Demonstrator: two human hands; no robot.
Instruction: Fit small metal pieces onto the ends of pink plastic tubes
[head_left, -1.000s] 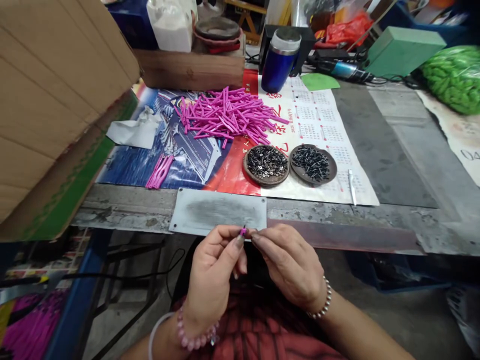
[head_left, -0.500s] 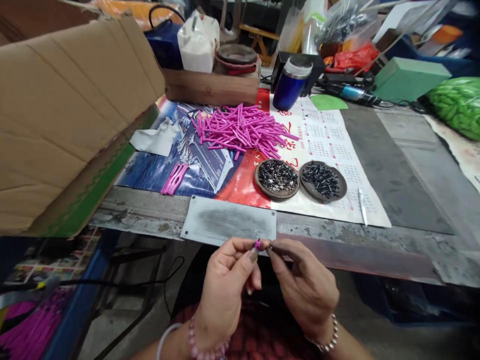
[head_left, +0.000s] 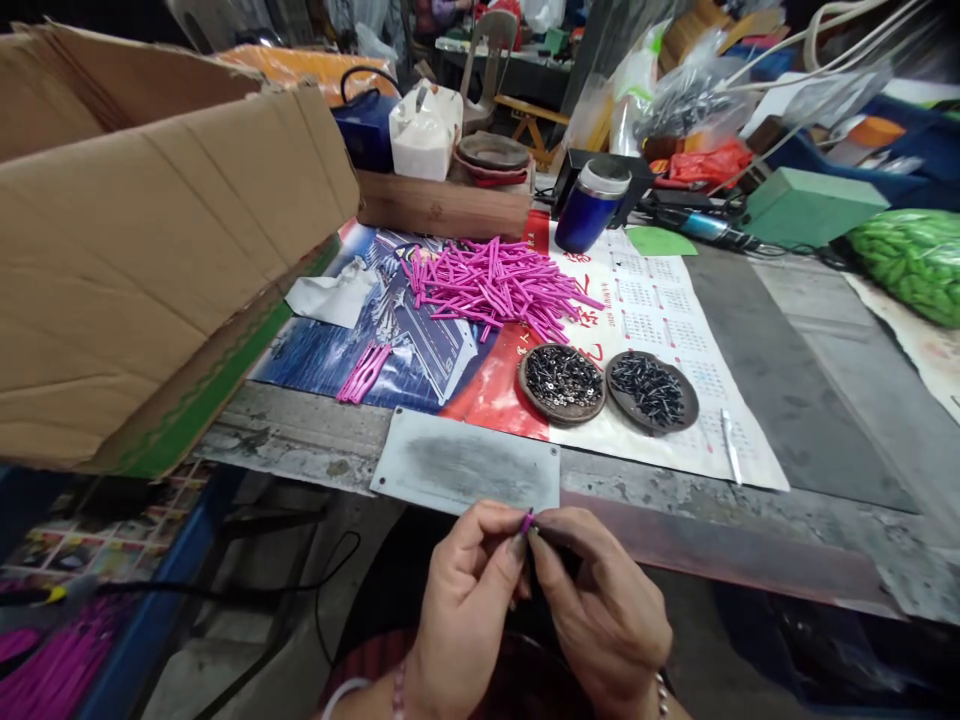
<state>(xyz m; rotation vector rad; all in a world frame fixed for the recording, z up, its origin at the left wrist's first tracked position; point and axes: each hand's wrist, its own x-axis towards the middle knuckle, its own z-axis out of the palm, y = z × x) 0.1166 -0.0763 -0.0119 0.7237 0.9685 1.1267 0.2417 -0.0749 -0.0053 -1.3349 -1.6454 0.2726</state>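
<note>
My left hand (head_left: 476,600) pinches a thin pink stick (head_left: 528,522) whose dark tip points up; most of it is hidden by the fingers. Against that tip, my right hand (head_left: 607,600) holds its thumb and forefinger closed; whatever small piece they grip is hidden. Both hands are in front of the table edge, just below a grey metal plate (head_left: 465,462). Beyond the plate stand a round dish of small metal parts (head_left: 562,384) and a second dish of dark pins (head_left: 652,392). A large heap of pink sticks (head_left: 502,285) lies behind them, with a few more pink sticks (head_left: 364,373) to the left.
An open cardboard box (head_left: 172,260) stands at the left. A blue cup (head_left: 592,206), a wooden box (head_left: 442,207) and a green block (head_left: 814,208) are at the back. A white tool (head_left: 730,447) lies on the calendar sheet (head_left: 712,400). Green pieces in a bag (head_left: 911,265) sit at right.
My right fingertips have come closer to the stick's tip and now meet it. The view has tilted up slightly, so the table things appear lower.
</note>
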